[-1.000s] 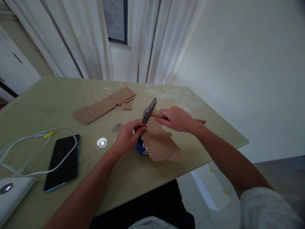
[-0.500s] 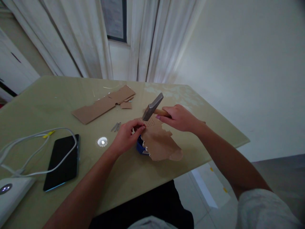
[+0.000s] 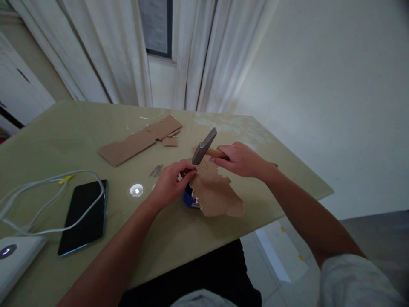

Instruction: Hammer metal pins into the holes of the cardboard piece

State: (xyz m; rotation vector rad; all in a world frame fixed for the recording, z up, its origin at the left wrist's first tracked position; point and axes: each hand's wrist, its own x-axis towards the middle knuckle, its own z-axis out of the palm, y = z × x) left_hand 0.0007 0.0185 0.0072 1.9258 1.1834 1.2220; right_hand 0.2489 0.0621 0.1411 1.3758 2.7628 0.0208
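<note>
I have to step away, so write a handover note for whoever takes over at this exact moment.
Right hand: grips the hammer by its wooden handle, head raised just above the cardboard.
Left hand: fingertips pinched at the torn cardboard piece, under the hammer head; any nail there is too small to see.
Cardboard lies over a blue object; rows of small holes already show.
Spare nails lie on the table.
</note>
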